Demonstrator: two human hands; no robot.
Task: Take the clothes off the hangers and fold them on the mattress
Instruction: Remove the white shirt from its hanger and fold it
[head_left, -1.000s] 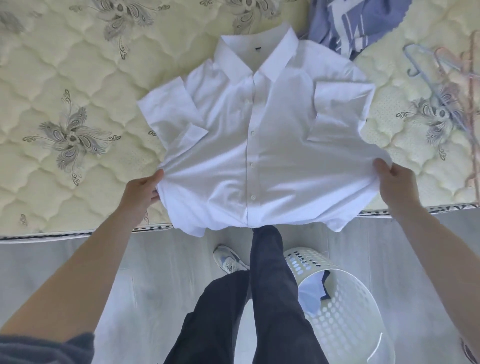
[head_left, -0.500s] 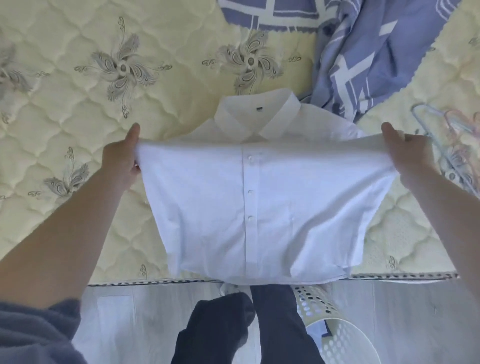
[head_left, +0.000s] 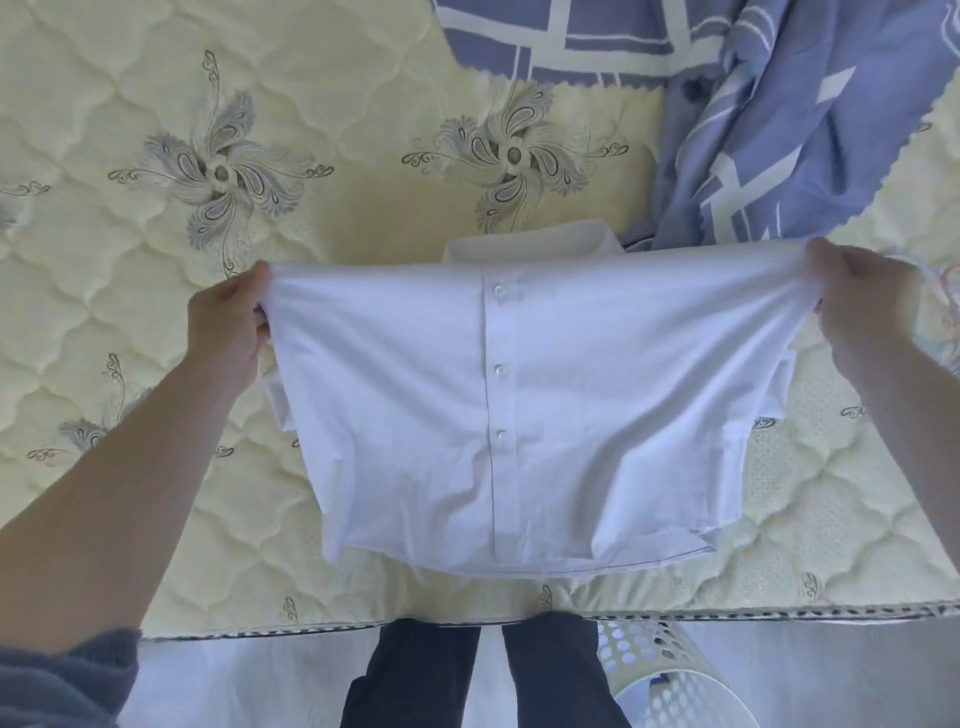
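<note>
Hem lifted farther toward the collar (head_left: 524, 241), the white shirt (head_left: 519, 415) hangs mid-fold, pinched in the grip of left hand (head_left: 228, 322) and right hand (head_left: 857, 301); next, lay it flat.

I log a blue-and-white patterned blanket (head_left: 779, 130) bunched at the mattress's (head_left: 156, 312) far right corner and a white perforated basket (head_left: 660, 680) on the floor (head_left: 831, 675) below its near edge.

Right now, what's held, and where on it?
The shirt: left hand pinches the left corner of its folded-over top edge, right hand the right corner.
</note>
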